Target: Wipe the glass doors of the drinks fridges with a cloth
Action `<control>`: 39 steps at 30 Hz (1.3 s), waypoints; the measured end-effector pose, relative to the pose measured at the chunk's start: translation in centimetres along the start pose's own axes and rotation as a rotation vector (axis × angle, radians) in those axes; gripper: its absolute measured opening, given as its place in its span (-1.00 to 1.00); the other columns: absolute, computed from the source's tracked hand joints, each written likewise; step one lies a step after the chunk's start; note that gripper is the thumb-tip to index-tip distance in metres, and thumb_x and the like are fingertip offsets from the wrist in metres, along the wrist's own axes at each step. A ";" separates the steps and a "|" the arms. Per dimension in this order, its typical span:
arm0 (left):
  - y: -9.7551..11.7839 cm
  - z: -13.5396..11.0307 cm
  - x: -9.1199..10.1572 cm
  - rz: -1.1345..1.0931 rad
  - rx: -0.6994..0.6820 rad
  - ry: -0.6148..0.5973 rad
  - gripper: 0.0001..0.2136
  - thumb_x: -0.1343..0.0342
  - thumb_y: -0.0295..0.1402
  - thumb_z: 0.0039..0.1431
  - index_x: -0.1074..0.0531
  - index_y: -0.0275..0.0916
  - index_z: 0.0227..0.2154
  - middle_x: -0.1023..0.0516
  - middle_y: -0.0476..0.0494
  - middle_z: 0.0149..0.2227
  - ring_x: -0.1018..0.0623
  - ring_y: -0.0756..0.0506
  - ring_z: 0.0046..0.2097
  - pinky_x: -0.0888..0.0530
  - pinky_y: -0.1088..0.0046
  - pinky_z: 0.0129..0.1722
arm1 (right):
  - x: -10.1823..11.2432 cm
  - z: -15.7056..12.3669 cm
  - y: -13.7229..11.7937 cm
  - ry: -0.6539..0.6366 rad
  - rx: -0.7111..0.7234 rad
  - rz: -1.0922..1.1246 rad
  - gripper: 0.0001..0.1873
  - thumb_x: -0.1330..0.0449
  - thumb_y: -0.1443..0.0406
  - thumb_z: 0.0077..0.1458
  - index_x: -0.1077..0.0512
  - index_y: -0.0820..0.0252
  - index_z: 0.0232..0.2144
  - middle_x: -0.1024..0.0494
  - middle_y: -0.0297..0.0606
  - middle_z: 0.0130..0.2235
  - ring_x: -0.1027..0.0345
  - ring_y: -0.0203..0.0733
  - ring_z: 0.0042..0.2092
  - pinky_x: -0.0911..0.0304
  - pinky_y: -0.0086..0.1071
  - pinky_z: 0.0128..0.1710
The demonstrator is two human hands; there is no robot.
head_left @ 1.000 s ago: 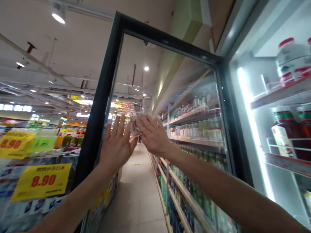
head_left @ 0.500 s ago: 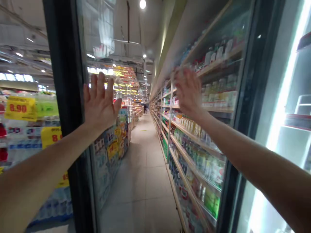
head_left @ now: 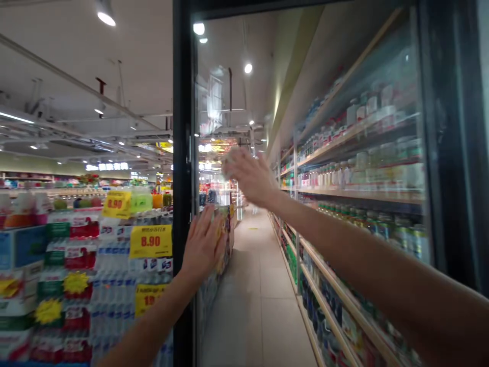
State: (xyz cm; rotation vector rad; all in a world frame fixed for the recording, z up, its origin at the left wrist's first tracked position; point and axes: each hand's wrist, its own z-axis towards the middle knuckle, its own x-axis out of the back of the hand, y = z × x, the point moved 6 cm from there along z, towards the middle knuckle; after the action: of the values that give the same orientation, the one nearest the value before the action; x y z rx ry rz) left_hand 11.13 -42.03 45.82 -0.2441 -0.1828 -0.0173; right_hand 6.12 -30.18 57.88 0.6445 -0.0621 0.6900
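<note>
A glass door (head_left: 244,316) in a black frame (head_left: 183,127) stands in front of me. My left hand (head_left: 202,239) lies flat against the glass beside the left frame bar, fingers stretched and nothing in it. Higher up and to its right, my right hand (head_left: 254,176) reaches across the pane, smeared by motion. A pale cloth (head_left: 230,158) shows at its fingertips against the glass, partly hidden and too blurred for detail.
Shelves of bottles (head_left: 336,176) line the right side through the glass. An aisle floor (head_left: 248,275) runs ahead. Stacked drink packs (head_left: 114,275) with yellow price signs (head_left: 151,240) stand at left. Ceiling lights (head_left: 106,19) hang above.
The view has turned left, and the door frame now sits further right. My right hand has swept left across the glass, close to my left hand, which stays flat near the frame bar.
</note>
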 end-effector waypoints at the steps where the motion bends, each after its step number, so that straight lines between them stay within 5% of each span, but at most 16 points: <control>1: -0.4 -1.0 0.8 -0.023 0.011 0.022 -0.54 0.11 -0.36 0.22 -0.05 -0.21 0.18 -0.10 -0.31 0.25 -0.10 -0.18 0.27 -0.19 0.11 0.18 | -1.4 -1.4 -3.5 -0.034 0.151 0.037 -0.56 0.07 0.40 0.16 -0.23 0.07 0.09 -0.14 -0.30 0.25 0.15 -0.11 0.30 0.17 0.06 0.24; 3: -1.1 -2.6 2.3 -0.084 0.031 0.046 -0.51 0.11 -0.40 0.21 0.01 -0.19 0.20 -0.10 -0.29 0.25 -0.16 -0.15 0.25 -0.26 0.20 0.16 | -3.8 -5.2 -9.6 -0.101 0.457 0.102 -0.64 0.02 0.32 0.14 -0.34 0.21 -0.01 -0.27 -0.17 0.18 0.07 -0.07 0.27 0.08 -0.01 0.23; 5: -1.7 -3.6 3.5 -0.132 0.053 0.031 -0.50 0.12 -0.43 0.21 0.03 -0.17 0.21 -0.11 -0.25 0.24 -0.20 -0.13 0.24 -0.30 0.26 0.14 | -4.9 -7.6 -12.6 -0.121 0.641 0.164 -0.67 0.00 0.30 0.13 -0.38 0.20 -0.06 -0.35 -0.22 0.12 0.04 -0.10 0.26 0.06 -0.10 0.24; 7: -2.2 -4.2 4.2 -0.144 0.094 0.018 -0.51 0.13 -0.43 0.22 0.01 -0.15 0.20 -0.14 -0.24 0.23 -0.22 -0.12 0.22 -0.31 0.26 0.14 | -4.7 -6.7 -12.0 -0.118 0.651 0.179 -0.66 0.03 0.31 0.16 -0.35 0.15 -0.03 -0.31 -0.28 0.16 0.03 -0.16 0.26 0.07 -0.12 0.24; 11: -2.8 -4.2 4.3 -0.125 0.169 0.040 -0.56 0.13 -0.40 0.23 -0.04 -0.18 0.18 -0.16 -0.26 0.22 -0.22 -0.13 0.22 -0.32 0.23 0.13 | -2.1 -0.4 -4.1 -0.027 0.071 0.051 -0.55 0.04 0.38 0.16 -0.21 0.14 0.11 -0.11 -0.20 0.26 0.16 -0.03 0.30 0.17 0.10 0.23; 12: -2.7 -4.0 4.1 -0.124 0.177 0.044 -0.56 0.13 -0.40 0.23 -0.05 -0.19 0.17 -0.15 -0.26 0.22 -0.21 -0.13 0.23 -0.31 0.22 0.14 | -1.8 -0.3 -3.3 -0.019 0.037 0.045 -0.54 0.04 0.37 0.16 -0.20 0.13 0.12 -0.10 -0.20 0.27 0.20 -0.01 0.31 0.21 0.13 0.23; 18: 0.4 -3.5 0.1 -0.175 0.054 -0.024 -0.55 0.12 -0.40 0.22 -0.03 -0.22 0.18 -0.08 -0.31 0.25 -0.11 -0.15 0.27 -0.24 0.21 0.18 | -2.7 -9.9 -7.5 -0.172 0.533 0.197 -0.65 -0.01 0.33 0.14 -0.33 0.10 -0.01 -0.21 -0.30 0.22 0.11 -0.15 0.29 0.17 -0.02 0.26; 24: 1.6 -3.8 -2.2 -0.145 0.040 0.079 -0.49 0.08 -0.38 0.20 0.03 -0.15 0.21 0.05 -0.27 0.29 0.04 -0.24 0.31 -0.09 0.01 0.22 | 0.4 -9.3 1.4 -0.129 0.006 -0.039 -0.52 0.06 0.33 0.19 -0.12 -0.06 0.15 0.03 -0.40 0.31 0.34 -0.09 0.34 0.41 0.08 0.27; 30: 1.3 -3.7 -2.4 -0.133 0.031 0.110 -0.42 0.06 -0.41 0.17 0.10 -0.11 0.23 0.07 -0.23 0.30 0.00 -0.27 0.30 -0.12 0.00 0.23 | -0.7 -13.4 -1.4 -0.193 0.248 -0.064 -0.50 0.09 0.30 0.18 -0.09 -0.06 0.18 -0.02 -0.44 0.30 0.35 -0.18 0.34 0.46 -0.03 0.30; 36: 1.2 -3.8 -2.7 -0.121 0.028 0.152 -0.43 0.04 -0.41 0.15 0.05 -0.18 0.22 0.02 -0.32 0.28 -0.01 -0.29 0.30 -0.13 -0.02 0.20 | 3.5 -10.6 7.5 0.030 -0.459 -0.228 -0.51 0.08 0.26 0.17 -0.14 -0.06 0.16 -0.01 -0.35 0.30 0.25 -0.05 0.32 0.22 0.10 0.23; 39: 1.4 -3.8 -3.0 -0.074 0.038 0.152 -0.40 0.02 -0.41 0.14 0.08 -0.16 0.23 0.03 -0.30 0.29 0.02 -0.29 0.30 -0.13 -0.02 0.19 | 4.0 -11.0 7.6 0.129 -0.630 -0.252 -0.50 0.11 0.25 0.18 -0.12 0.04 0.18 0.01 -0.23 0.30 0.25 0.02 0.32 0.15 0.14 0.20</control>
State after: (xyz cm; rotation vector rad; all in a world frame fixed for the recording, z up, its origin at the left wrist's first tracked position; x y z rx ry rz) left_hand 8.94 -41.59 41.36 -0.1968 -0.0409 -0.1051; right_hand 2.94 -17.11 54.12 0.0001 -0.0726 0.4298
